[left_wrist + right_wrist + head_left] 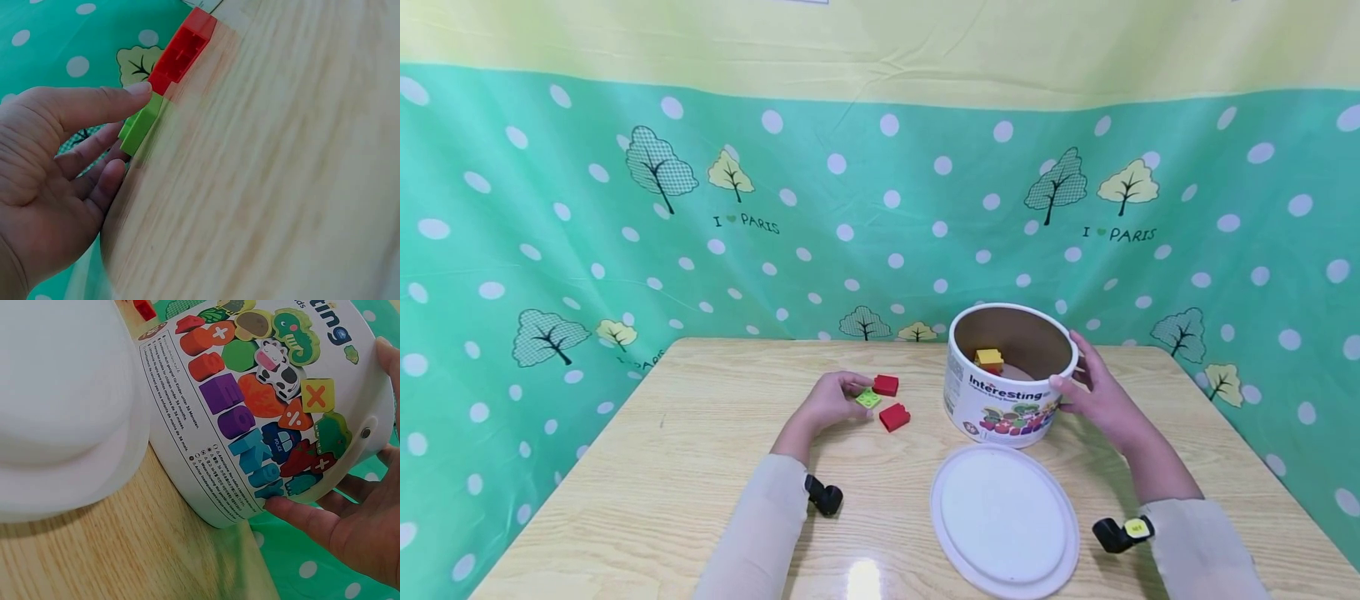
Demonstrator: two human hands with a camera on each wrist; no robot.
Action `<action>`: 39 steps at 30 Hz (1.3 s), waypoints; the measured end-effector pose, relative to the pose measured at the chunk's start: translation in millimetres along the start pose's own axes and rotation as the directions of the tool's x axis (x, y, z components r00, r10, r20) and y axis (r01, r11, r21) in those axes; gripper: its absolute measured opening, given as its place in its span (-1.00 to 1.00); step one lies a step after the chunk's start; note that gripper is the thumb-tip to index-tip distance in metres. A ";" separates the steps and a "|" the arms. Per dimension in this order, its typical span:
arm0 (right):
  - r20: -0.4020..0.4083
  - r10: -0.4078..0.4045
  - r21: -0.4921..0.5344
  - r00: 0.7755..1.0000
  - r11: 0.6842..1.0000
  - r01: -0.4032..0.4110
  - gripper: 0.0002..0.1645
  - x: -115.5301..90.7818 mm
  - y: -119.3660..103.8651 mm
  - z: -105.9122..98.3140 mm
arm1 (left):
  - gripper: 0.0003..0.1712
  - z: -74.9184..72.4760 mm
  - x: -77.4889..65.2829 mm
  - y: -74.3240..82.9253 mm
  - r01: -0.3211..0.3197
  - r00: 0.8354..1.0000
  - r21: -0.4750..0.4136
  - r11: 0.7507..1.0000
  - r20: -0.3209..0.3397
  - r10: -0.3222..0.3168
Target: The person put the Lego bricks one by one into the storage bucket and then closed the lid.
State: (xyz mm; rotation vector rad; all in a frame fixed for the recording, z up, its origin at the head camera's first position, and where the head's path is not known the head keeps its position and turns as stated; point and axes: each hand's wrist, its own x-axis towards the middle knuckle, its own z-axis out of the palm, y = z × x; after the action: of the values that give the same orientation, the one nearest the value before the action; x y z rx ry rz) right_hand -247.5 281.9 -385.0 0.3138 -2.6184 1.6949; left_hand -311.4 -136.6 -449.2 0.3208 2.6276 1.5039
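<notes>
My left hand [833,402] is at the middle of the table, with its thumb and fingers about a light green toy brick [868,398]. In the left wrist view the thumb lies along the top of the green brick [141,125], fingers behind it. Two red bricks lie close by: one red brick [886,385] just beyond the green one, another red brick [895,417] nearer me. My right hand [1101,392] holds the side of a white round bucket [1000,408], thumb on its printed front. Inside the bucket sits a yellow brick [989,360] with some red beneath it.
A round white lid [1003,521] lies on the wooden table [700,467] in front of the bucket. The bucket's white handle [347,459] hangs against its side. A green dotted curtain [850,200] hangs behind the table and along its sides.
</notes>
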 end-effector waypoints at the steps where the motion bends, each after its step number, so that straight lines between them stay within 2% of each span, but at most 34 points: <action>1: 0.000 0.001 -0.001 1.000 1.000 -0.001 0.06 0.0 0.1 0.0 | -0.44 0.0 0.5 -0.4 -0.001 1.000 0.008 1.000 0.006 0.001; 11: 0.005 -0.002 0.000 1.000 1.000 0.002 0.05 -0.8 -1.3 -0.8 | -0.48 1.7 4.2 -0.7 -0.011 1.000 0.108 0.994 0.029 0.008; 14: 0.009 -0.001 0.000 1.000 1.000 0.001 0.05 -1.2 -2.6 -1.0 | -0.49 2.7 5.3 -0.3 -0.007 0.999 0.114 0.993 0.036 0.003; 19: 0.011 0.001 0.001 1.000 1.000 -0.001 0.05 -1.2 -4.5 -0.1 | -0.48 1.4 2.2 1.3 -0.016 0.999 0.092 0.996 0.037 0.012; 32: 0.013 0.009 -0.009 1.000 1.000 -0.009 0.06 0.3 -2.6 -1.4 | -0.44 -5.0 -8.8 9.7 0.012 1.000 -0.031 0.999 0.003 -0.012; 39: 0.011 0.010 -0.002 1.000 1.000 -0.010 0.06 -0.4 -3.0 -1.3 | -0.45 -5.2 -9.9 17.0 -0.033 0.999 -0.059 0.998 0.004 0.033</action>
State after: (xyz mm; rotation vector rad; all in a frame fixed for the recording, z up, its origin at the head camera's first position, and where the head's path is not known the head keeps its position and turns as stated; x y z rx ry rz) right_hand -246.7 281.9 -381.7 0.3116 -2.6331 1.6986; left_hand -300.4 -134.9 -432.1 0.3632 2.5808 1.5854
